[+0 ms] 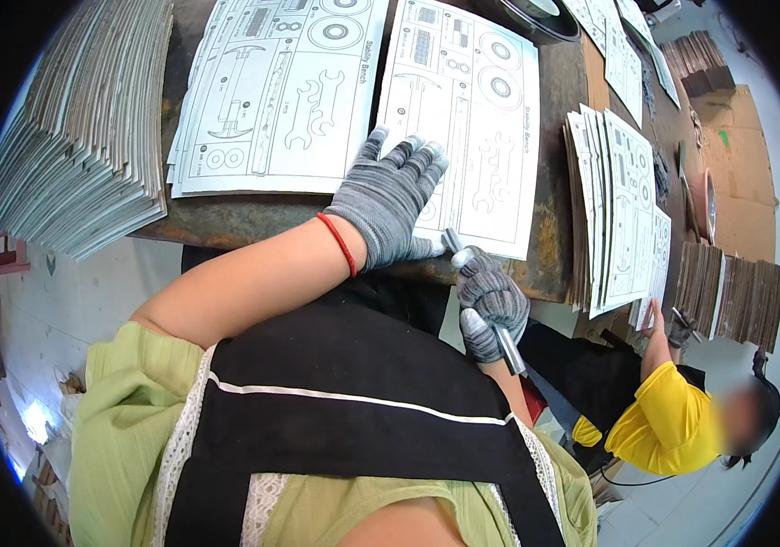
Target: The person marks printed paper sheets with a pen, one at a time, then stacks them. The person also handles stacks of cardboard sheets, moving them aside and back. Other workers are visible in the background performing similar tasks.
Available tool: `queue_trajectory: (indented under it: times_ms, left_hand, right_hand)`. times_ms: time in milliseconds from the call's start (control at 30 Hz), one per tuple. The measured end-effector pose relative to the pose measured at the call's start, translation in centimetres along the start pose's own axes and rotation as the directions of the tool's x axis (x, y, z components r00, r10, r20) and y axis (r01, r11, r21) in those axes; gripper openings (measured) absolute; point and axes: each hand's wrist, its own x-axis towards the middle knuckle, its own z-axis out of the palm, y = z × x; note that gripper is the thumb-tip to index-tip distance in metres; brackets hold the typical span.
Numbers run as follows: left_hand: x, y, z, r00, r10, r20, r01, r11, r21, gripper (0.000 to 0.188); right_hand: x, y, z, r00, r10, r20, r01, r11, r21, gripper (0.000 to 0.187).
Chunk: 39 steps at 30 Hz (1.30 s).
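My left hand [390, 196], in a grey knit glove with pale fingertips, lies spread on a white printed sheet [486, 118] with line drawings of tools. A red cord circles that wrist. My right hand [492, 296], gloved alike, is closed round a silver metal tube [510, 351]. One end of the tube sticks out at the near edge of the sheet, the other below my hand; the part in my palm is hidden. Left of this sheet sits a stack of similar printed sheets [271, 100] on the dark worn table [217, 221].
A tall stack of boards [89, 118] rises at the left. At the right is another printed stack [622, 210], with a co-worker in yellow [668, 419] beyond it. A dark round bowl [545, 18] stands at the far side, brown cardboard piles [736, 296] at the right.
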Motion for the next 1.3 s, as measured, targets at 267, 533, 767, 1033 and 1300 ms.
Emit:
queue_trajectory:
  times_ms: [267, 533, 767, 1033, 1300]
  left_hand:
    - [-1.4, -3.4, 0.4, 0.883, -0.469, -0.025, 0.215, 0.450, -0.867, 0.059]
    - [-1.9, -7.3, 1.5, 0.881, -0.468, 0.072, 0.131, 0.097, -0.987, 0.011]
    - [-6.9, -20.8, 2.4, 0.580, -0.773, -0.257, 0.069, 0.360, -0.930, 0.016]
    - [-6.2, -14.7, -0.7, 0.851, -0.280, -0.444, 0.240, 0.960, -0.146, 0.057]
    - [-0.6, -10.0, -1.0, 0.879, -0.475, -0.037, 0.476, 0.872, 0.116, 0.064]
  right_hand:
    - [0.7, 2.9, -1.8, 0.960, 0.127, -0.250, -0.008, 0.903, 0.429, 0.020]
    - [0.7, 4.8, -1.1, 0.855, 0.238, -0.460, 0.122, 0.770, 0.626, 0.009]
    - [-0.8, 5.2, -1.1, 0.892, 0.215, -0.399, 0.033, 0.847, 0.530, 0.006]
    - [2.2, 4.8, -1.5, 0.920, 0.190, -0.343, 0.076, 0.771, 0.633, 0.007]
    - [8.3, 2.3, -0.6, 0.922, 0.129, -0.365, 0.114, 0.810, 0.575, 0.019]
